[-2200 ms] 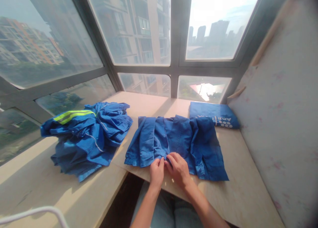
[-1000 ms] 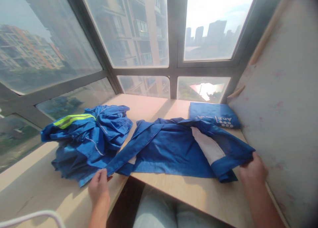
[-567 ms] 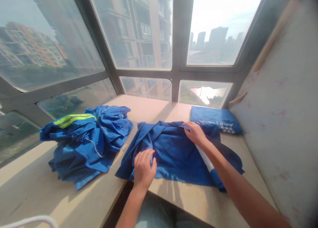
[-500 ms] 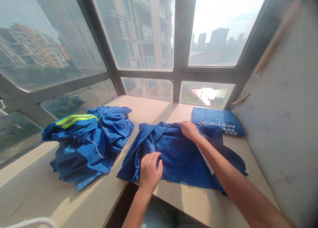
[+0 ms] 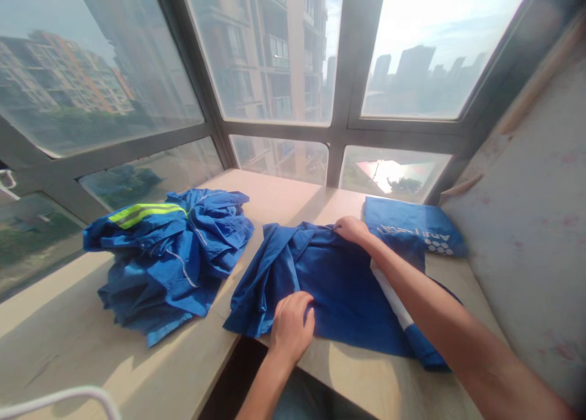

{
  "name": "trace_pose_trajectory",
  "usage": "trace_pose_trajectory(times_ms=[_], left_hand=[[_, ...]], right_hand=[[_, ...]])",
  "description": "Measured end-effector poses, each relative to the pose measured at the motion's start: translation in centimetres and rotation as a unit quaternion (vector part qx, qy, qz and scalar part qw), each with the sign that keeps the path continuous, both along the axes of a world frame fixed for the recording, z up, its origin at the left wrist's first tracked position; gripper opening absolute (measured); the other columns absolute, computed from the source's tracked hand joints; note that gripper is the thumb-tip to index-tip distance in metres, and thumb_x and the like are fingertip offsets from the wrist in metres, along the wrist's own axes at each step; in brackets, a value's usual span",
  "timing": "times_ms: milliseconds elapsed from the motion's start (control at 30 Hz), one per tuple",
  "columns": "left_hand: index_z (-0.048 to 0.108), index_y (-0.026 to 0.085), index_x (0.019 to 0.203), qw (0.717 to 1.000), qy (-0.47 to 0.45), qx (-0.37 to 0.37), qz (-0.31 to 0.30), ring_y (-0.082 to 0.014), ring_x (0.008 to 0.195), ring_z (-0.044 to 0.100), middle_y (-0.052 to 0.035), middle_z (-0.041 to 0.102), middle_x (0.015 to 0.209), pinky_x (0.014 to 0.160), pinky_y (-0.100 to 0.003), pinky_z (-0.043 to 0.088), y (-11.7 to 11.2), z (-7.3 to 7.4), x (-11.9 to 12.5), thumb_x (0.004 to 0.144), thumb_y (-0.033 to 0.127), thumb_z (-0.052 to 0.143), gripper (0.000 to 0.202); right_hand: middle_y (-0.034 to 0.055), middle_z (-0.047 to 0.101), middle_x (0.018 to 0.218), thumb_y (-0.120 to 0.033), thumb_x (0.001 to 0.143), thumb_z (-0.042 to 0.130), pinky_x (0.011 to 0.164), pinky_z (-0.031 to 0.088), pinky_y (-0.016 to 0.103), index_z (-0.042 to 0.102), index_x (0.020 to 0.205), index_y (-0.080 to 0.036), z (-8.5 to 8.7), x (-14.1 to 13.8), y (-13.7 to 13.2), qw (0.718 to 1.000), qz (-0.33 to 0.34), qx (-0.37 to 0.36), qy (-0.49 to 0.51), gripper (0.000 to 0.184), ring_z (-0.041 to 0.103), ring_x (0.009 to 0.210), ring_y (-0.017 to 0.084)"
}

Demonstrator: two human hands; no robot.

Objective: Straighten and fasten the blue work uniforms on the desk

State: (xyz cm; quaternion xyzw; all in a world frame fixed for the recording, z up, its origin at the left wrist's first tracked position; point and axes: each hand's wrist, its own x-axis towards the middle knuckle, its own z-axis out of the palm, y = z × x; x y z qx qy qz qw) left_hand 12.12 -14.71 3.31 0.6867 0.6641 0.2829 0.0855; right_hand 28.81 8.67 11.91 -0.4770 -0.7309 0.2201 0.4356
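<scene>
While the right hand [image 5: 351, 229] pinches the blue garment [image 5: 345, 289], the left hand [image 5: 292, 323] lies over it, fingers loosely curved, near-left of that grip.

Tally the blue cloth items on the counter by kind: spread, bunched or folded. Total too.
Spread-out garment: 1
Bunched garment with neon-yellow band: 1
Folded piece with white lettering: 1
Total: 3
</scene>
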Motion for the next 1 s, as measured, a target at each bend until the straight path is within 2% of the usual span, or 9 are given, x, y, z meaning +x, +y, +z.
trace_pose_trajectory(times_ms=[167,300,367,467,567,633,733,833,1000], left_hand=[[0.069,0.020,0.109,0.998,0.021,-0.060,0.011,-0.0260,0.101,0.067,-0.0094,0.073,0.108,0.090,-0.041,0.050,-0.8,-0.3,-0.4,0.087,0.017,0.053,0.027],[0.069,0.020,0.110,0.998,0.030,-0.060,0.017,-0.0266,0.101,0.068,-0.0103,0.074,0.107,0.088,-0.040,0.050,-1.7,0.2,-0.5,0.089,0.020,0.053,0.027],[0.070,0.020,0.106,0.998,0.040,-0.054,0.019,-0.0269,0.097,0.069,-0.0096,0.074,0.102,0.088,-0.042,0.050,-2.1,0.6,-0.2,0.088,0.019,0.053,0.025],[0.070,0.021,0.101,0.999,0.048,-0.026,0.004,-0.0256,0.092,0.069,-0.0079,0.074,0.097,0.087,-0.043,0.050,-2.3,1.3,0.6,0.088,0.018,0.052,0.022],[0.069,0.021,0.102,0.999,0.018,0.025,-0.040,-0.0234,0.097,0.068,-0.0079,0.073,0.103,0.087,-0.039,0.051,-1.5,2.1,1.7,0.090,0.018,0.051,0.023],[0.068,0.021,0.107,0.996,0.002,0.065,-0.057,-0.0226,0.106,0.065,-0.0086,0.071,0.112,0.094,-0.039,0.050,-0.3,3.0,2.5,0.091,0.017,0.050,0.025],[0.064,0.020,0.117,0.991,0.042,0.109,-0.059,-0.0260,0.125,0.055,-0.0101,0.064,0.128,0.106,-0.046,0.043,2.1,4.4,3.4,0.091,0.018,0.052,0.028],[0.062,0.021,0.121,0.985,0.121,0.117,-0.046,-0.0320,0.137,0.043,-0.0121,0.057,0.139,0.111,-0.054,0.035,4.3,5.0,3.7,0.086,0.015,0.059,0.037],[0.068,0.021,0.105,0.981,0.184,0.058,-0.029,-0.0227,0.094,0.063,-0.0076,0.069,0.095,0.105,-0.049,0.037,4.6,2.9,2.4,0.086,0.006,0.050,0.031]], right_hand=[[0.0051,0.074,0.098,-0.034,0.092,0.058,0.091,0.051,0.038,0.076,0.096,-0.020,3.5,1.7,-0.4,0.999,0.013,0.038,-0.030,0.023,0.067,0.094,0.022],[0.0053,0.074,0.106,-0.033,0.092,0.053,0.098,0.048,0.039,0.075,0.103,-0.024,4.1,4.6,-6.8,0.983,-0.075,0.163,0.047,0.026,0.066,0.102,0.022],[0.0061,0.073,0.107,-0.032,0.093,0.051,0.099,0.048,0.040,0.074,0.105,-0.024,1.9,6.2,-10.8,0.978,-0.102,0.176,0.052,0.028,0.065,0.104,0.023],[0.0052,0.072,0.108,-0.024,0.090,0.048,0.088,0.052,0.034,0.073,0.108,-0.027,-3.6,8.2,-15.2,0.986,-0.078,0.135,-0.056,0.030,0.067,0.097,0.021],[0.0046,0.071,0.106,-0.013,0.088,0.046,0.069,0.049,0.025,0.070,0.110,-0.026,-8.2,9.6,-17.0,0.972,-0.033,0.068,-0.223,0.036,0.068,0.085,0.017],[0.0055,0.070,0.100,-0.008,0.086,0.045,0.061,0.044,0.023,0.069,0.106,-0.024,-9.1,10.2,-17.1,0.948,-0.027,0.032,-0.314,0.035,0.067,0.080,0.016],[0.0082,0.068,0.094,-0.009,0.083,0.051,0.061,0.043,0.025,0.069,0.101,-0.021,-7.5,10.0,-16.8,0.921,-0.040,0.010,-0.388,0.028,0.065,0.080,0.020],[0.0151,0.065,0.115,-0.017,0.080,0.061,0.074,0.047,0.034,0.066,0.113,-0.019,-4.8,8.6,-16.5,0.923,-0.034,0.060,-0.380,0.033,0.061,0.098,0.029],[0.0113,0.059,0.134,-0.010,0.087,0.051,0.099,0.042,0.041,0.062,0.126,-0.022,-4.2,4.8,-15.9,0.926,0.110,0.158,-0.325,0.042,0.051,0.121,0.027]])
